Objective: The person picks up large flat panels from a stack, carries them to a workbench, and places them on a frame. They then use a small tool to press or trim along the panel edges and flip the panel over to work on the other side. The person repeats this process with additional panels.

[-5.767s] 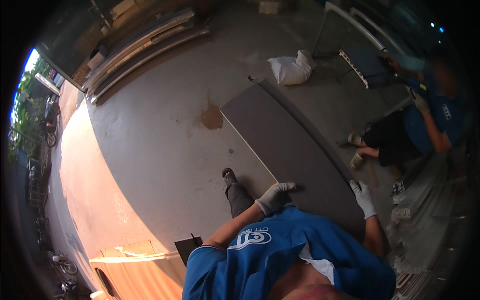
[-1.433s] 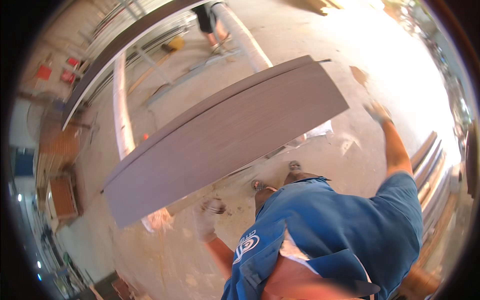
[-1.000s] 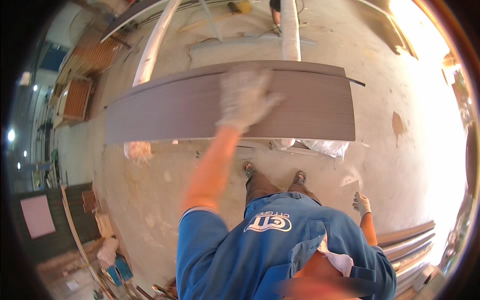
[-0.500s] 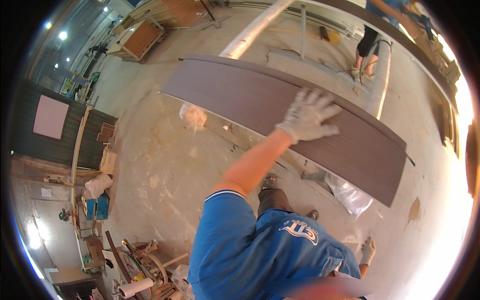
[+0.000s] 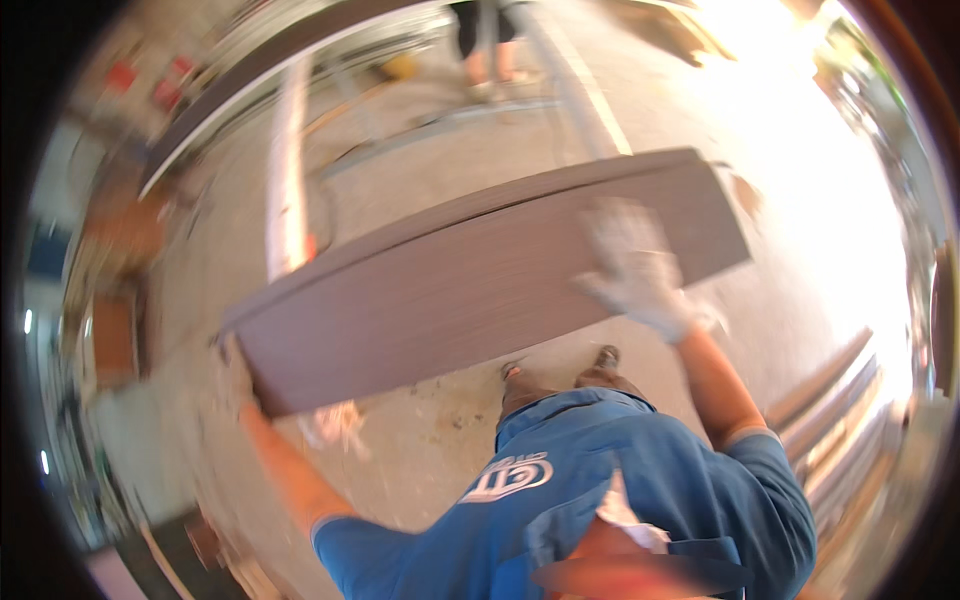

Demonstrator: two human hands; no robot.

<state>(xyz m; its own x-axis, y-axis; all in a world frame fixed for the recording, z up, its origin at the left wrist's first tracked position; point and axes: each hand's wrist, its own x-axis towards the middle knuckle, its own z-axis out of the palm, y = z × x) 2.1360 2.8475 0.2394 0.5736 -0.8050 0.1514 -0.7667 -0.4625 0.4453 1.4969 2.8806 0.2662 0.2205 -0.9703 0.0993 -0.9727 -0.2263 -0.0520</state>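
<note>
The long grey-brown panel (image 5: pixel 450 310) is lying across two pale rails (image 5: pixel 287 180), toward their near ends; well apart, the right hand (image 5: pixel 640 270) is holding spread fingers over the panel's right half, and the left hand (image 5: pixel 235 375) (blurred, grip impossible to tell) is meeting its left end.

Right hand (image 5: pixel 638 270) blurred; left hand (image 5: pixel 236 375) smeared, grip on panel (image 5: pixel 470 285) unclear; co-worker (image 5: pixel 467 32) cut off at top.

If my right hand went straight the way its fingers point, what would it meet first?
Probably the dark panel, along its far long edge; blur leaves unclear whether your right hand touches it, so it might pass over toward the pale bar.
</note>
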